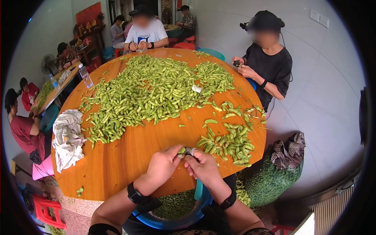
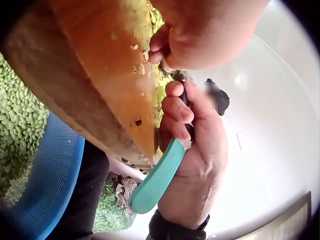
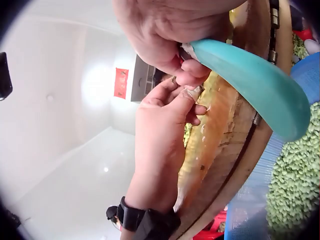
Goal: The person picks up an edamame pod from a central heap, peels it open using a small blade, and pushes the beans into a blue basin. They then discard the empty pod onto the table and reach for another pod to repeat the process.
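Over the near edge of the round wooden table [image 1: 129,156], the left hand [image 1: 161,166] pinches a green pod [image 1: 181,150] between thumb and fingers. The right hand [image 1: 204,167] meets it there, its fingers curled round a tool with a teal handle [image 1: 199,189]; in the left wrist view the handle [image 2: 157,177] sticks out below the palm. Fingers hide most of the tool's other end. In the right wrist view the left hand [image 3: 162,117] has its fingertips against those of the right hand [image 3: 175,25]. Under the hands, a blue basket [image 1: 164,224] holds shelled beans.
A large heap of pods [image 1: 145,90] covers the table's middle, with a smaller pile [image 1: 231,143] at the right. A white cloth [image 1: 67,139] lies at the left edge, near a bottle [image 1: 85,76]. People sit across the table. A full green sack [image 1: 270,182] stands at the right.
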### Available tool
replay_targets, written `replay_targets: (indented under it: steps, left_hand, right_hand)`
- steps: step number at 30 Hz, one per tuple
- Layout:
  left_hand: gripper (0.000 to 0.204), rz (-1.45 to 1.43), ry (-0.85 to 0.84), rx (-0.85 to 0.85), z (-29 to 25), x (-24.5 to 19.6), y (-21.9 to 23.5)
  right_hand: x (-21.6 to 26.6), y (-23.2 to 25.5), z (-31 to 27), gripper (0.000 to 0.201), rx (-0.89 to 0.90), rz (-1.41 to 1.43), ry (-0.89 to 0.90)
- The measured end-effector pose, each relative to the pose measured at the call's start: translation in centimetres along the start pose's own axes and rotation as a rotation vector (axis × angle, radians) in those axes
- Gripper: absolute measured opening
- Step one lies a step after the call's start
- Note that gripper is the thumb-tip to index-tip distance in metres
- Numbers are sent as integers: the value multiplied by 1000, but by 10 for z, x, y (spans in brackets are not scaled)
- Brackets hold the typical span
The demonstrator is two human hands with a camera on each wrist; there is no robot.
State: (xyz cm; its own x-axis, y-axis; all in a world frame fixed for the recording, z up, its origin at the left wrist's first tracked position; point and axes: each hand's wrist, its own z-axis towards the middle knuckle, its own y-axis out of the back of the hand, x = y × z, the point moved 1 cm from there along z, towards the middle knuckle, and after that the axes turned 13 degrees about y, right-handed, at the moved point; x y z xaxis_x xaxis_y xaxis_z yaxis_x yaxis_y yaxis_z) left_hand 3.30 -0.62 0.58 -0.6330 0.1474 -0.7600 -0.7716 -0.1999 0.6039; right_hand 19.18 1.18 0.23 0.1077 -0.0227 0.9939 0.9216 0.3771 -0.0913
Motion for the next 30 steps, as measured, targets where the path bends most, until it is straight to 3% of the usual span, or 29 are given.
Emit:
replay_targets:
  steps: [9, 12, 14, 20, 25, 27, 28, 30]
  left_hand:
    - [38, 162, 31, 39, -2, -5, -2]
    - [38, 149, -82, 19, -2, -1, -3]
    - [39, 182, -99, 36, -2, -3, -2]
    - [43, 151, -89, 99, 0, -3, 0]
    - [42, 95, -106, 161, 4, 5, 3]
    - [44, -25, -16, 235, 6, 14, 2]
    - [45, -100, 101, 332, 7, 12, 6]
    - [45, -229, 158, 384, 9, 20, 4]
  right_hand:
    - [-5, -8, 2, 12, -1, -69, 122]
    - [-9, -7, 2, 10, -4, -79, 137]
    - [-19, -7, 4, 9, 2, -189, 273]
    - [-23, -7, 6, 8, -81, -265, 281]
    - [-15, -2, 6, 8, -71, -191, 208]
    - [-11, -2, 6, 7, -36, -27, 71]
    - [-10, -1, 7, 7, -38, -27, 68]
    - [-7, 2, 8, 11, 6, 2, -5]
